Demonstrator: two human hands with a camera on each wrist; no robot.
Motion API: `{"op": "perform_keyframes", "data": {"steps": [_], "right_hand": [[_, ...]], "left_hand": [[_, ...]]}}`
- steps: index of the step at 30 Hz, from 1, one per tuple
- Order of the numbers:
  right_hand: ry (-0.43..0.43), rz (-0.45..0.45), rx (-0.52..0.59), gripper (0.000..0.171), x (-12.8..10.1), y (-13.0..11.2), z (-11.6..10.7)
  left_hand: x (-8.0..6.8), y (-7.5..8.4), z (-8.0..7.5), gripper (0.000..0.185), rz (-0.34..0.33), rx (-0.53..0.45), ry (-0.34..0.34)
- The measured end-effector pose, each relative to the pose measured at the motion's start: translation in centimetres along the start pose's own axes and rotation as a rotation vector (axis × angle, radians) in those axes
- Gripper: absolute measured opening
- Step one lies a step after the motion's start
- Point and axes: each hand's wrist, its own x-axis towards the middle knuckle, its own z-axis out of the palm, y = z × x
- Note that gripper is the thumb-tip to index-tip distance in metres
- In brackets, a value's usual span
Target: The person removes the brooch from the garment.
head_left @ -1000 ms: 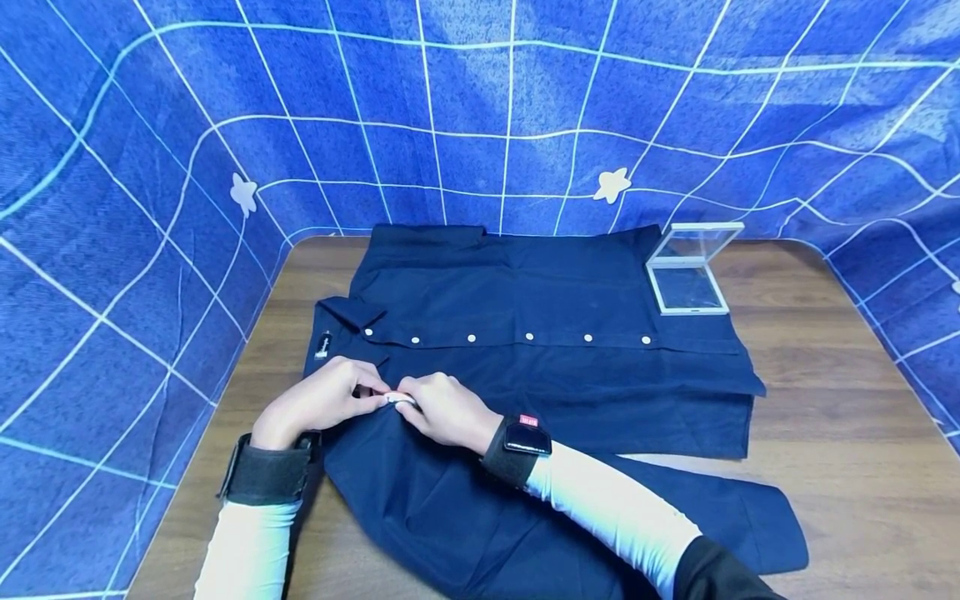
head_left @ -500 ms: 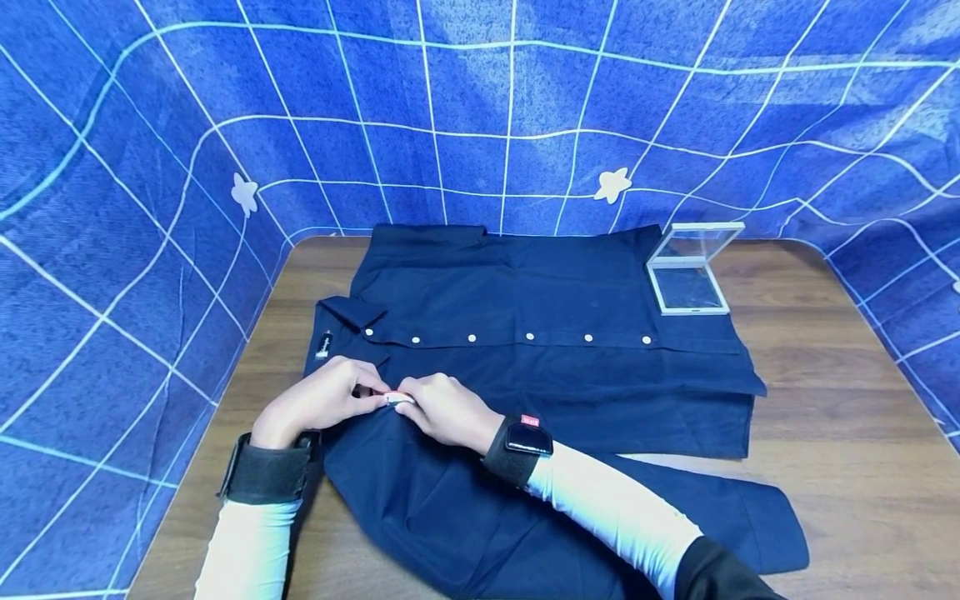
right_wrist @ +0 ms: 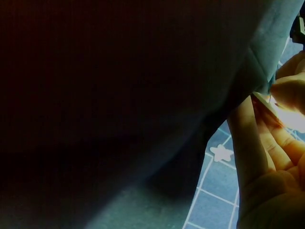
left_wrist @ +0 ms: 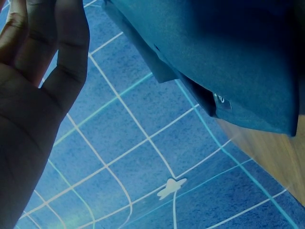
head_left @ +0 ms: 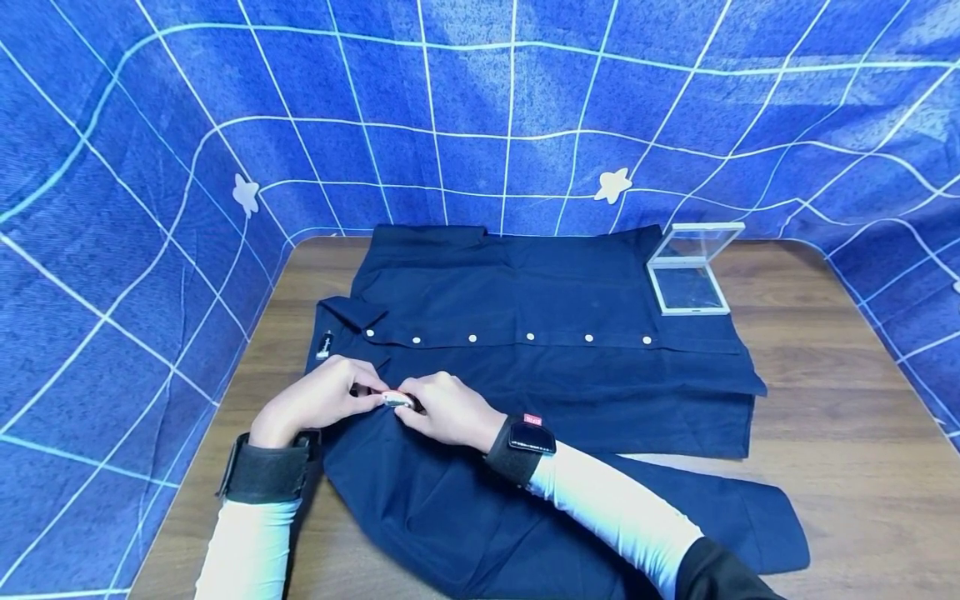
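Note:
A navy button-up shirt (head_left: 480,304) lies spread on the table, its collar towards the left. My left hand (head_left: 326,392) pinches a fold of the shirt just below the collar; its fingers (left_wrist: 71,43) show at the edge of the left wrist view. Right beside that pinch, my right hand (head_left: 448,408) holds a small oblong object (head_left: 397,400), white with a red edge, between thumb and fingers. Its exact kind cannot be made out. In the right wrist view, dark cloth covers much of the picture, and a bright glow sits near the fingertips.
An open, clear-lidded white case (head_left: 688,287) stands at the back right, on the shirt's hem corner. Wood tabletop (head_left: 847,400) shows to the right. A blue patterned curtain (head_left: 465,108) hangs around the back and sides.
The small object has tilted a little between my fingertips, and my right hand has shifted very slightly with it. My left hand and the shirt stay nearly where they were.

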Motion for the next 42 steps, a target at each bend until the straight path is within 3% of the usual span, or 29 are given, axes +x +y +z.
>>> {"op": "perform_keyframes", "data": {"steps": [6,13,42], "right_hand": [[0.028,0.005,0.007,0.014,-0.06,0.09,-0.25],[0.002,0.018,-0.010,0.017,-0.22,0.09,-0.59],[0.028,0.014,-0.022,0.019,-0.97,0.55,-1.04]], "left_hand": [[-0.01,0.08,0.02,0.009,-0.009,-0.005,0.020],[-0.02,0.20,0.21,0.014,0.013,-0.004,0.054],[0.00,0.32,0.26,0.016,0.007,0.010,0.039]]}}
